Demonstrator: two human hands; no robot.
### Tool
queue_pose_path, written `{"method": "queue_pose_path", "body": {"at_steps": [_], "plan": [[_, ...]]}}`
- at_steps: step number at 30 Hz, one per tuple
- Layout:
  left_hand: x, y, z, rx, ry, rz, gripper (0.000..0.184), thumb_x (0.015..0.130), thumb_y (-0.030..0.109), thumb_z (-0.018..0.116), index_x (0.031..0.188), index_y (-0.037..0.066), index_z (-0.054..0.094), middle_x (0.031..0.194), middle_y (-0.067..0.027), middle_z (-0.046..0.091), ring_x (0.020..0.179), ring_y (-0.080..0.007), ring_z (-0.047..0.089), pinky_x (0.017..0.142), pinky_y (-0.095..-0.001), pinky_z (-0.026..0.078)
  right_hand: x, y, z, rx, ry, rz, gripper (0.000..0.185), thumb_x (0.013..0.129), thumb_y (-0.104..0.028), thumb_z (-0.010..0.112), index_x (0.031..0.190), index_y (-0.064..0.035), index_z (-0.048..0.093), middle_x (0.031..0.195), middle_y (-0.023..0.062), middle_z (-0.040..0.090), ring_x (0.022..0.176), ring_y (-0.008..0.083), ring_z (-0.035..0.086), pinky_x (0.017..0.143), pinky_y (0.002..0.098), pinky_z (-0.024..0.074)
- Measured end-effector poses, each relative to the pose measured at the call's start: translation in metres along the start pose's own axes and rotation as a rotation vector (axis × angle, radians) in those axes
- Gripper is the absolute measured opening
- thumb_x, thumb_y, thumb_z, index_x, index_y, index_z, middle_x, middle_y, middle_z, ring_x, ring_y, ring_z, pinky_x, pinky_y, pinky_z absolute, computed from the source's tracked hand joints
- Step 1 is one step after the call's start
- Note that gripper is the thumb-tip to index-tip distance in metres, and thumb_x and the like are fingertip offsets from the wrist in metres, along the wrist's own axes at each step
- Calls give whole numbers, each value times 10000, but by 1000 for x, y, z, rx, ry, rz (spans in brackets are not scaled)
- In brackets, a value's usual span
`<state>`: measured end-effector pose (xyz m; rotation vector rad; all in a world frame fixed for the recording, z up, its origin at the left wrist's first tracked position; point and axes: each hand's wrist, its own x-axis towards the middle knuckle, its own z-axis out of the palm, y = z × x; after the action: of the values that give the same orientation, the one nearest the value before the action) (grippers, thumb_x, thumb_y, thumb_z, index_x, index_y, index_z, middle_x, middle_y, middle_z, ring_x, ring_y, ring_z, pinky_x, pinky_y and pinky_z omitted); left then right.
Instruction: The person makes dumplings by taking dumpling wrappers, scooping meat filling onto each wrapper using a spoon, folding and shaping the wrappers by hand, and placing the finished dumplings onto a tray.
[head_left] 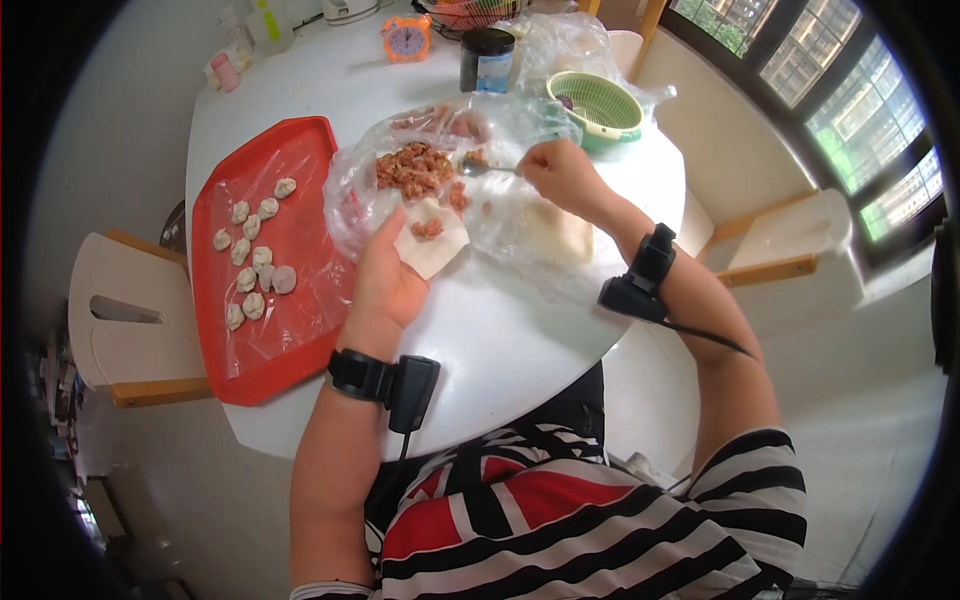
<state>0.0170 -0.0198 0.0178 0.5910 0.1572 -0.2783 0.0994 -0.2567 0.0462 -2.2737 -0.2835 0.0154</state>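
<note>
On my left hand [388, 280] lies a pale square dumpling wrapper [440, 250], its near edge held by my fingers and thumb. A small lump of meat filling [427, 229] sits on the wrapper. My right hand [560, 175] is closed around the handle of a metal spoon [490, 168]. The spoon's bowl, with a bit of filling by it, is just right of a heap of minced meat [415, 170] on a clear plastic bag [350, 170]. A stack of wrappers [560, 236] lies under plastic below my right hand.
Several folded dumplings [254, 306] rest on plastic in a red tray [325, 150] to the left. Toward the back are a green colander [610, 105], a dark-lidded jar [487, 62] and an orange clock [406, 40]. Chairs [140, 310] flank the white table [480, 370].
</note>
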Motion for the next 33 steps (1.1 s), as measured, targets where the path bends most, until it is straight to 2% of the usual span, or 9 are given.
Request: {"method": "queue_pose_path", "body": {"at_steps": [1, 2, 4, 10, 13, 23, 26, 28, 33], "plan": [[0, 0, -1, -7, -11, -10, 416, 1021, 226, 355, 1304, -76, 395, 1273, -218, 519, 1182, -333, 531, 1030, -456, 442, -1, 2, 4, -178, 111, -268, 157, 799, -106, 577, 817, 27, 658, 656, 197, 631, 549, 333, 599, 527, 433, 469], [1, -1, -1, -7, -10, -13, 416, 1021, 226, 355, 1304, -76, 395, 1273, -218, 519, 1182, -333, 531, 1030, -456, 442, -1, 4, 7, -177, 111, -266, 157, 799, -106, 577, 817, 27, 658, 656, 197, 631, 549, 333, 599, 527, 433, 469], [2, -1, -2, -10, -15, -11, 412, 1020, 223, 358, 1303, -74, 400, 1270, -217, 522, 1186, -328, 529, 1029, -457, 442, -5, -4, 12, -289, 153, -254, 176, 778, -82, 543, 849, 32, 657, 751, 264, 632, 728, 428, 623, 703, 479, 499], [0, -1, 1, 10, 36, 31, 381, 1014, 217, 387, 1263, -66, 436, 1224, -190, 551, 1148, -304, 549, 1013, -451, 458, -19, -29, 4, -482, 84, -212, 171, 798, -91, 525, 769, 22, 650, 739, 231, 624, 686, 410, 605, 652, 444, 486], [1, -1, -1, 17, 52, 10, 403, 1025, 230, 362, 1323, -39, 394, 1286, -173, 531, 1203, -292, 529, 1053, -438, 431, -17, -34, -8, -478, 64, -201, 171, 775, -91, 523, 755, 20, 652, 731, 227, 624, 679, 406, 603, 650, 442, 486], [-3, 1, 4, 25, 43, 13, 412, 1026, 245, 371, 1322, -41, 394, 1295, -172, 525, 1202, -299, 528, 1050, -434, 436, -14, -33, -10, -417, 103, -222, 160, 773, -97, 550, 777, 4, 674, 682, 198, 624, 635, 351, 613, 623, 407, 485], [-1, 0, 1, 29, 37, 18, 414, 1026, 244, 370, 1320, -48, 393, 1294, -180, 524, 1204, -304, 527, 1050, -438, 436, -18, -36, -10, -372, 159, -188, 206, 773, -101, 509, 808, -1, 685, 763, 226, 648, 731, 400, 630, 711, 463, 511], [-1, 0, 1, 6, 15, 28, 375, 1014, 211, 396, 1275, -56, 433, 1226, -173, 555, 1140, -297, 556, 1014, -440, 461, -19, -33, -10, -421, 141, -180, 207, 778, -102, 507, 818, -4, 686, 767, 227, 648, 731, 401, 629, 712, 466, 509], [2, -1, -3, 20, 10, 28, 392, 1018, 217, 382, 1295, -58, 413, 1255, -185, 541, 1171, -304, 542, 1031, -437, 449, -23, -30, -5, -470, 81, -149, 211, 791, -116, 506, 816, -5, 684, 778, 231, 647, 738, 403, 626, 709, 473, 504]]}}
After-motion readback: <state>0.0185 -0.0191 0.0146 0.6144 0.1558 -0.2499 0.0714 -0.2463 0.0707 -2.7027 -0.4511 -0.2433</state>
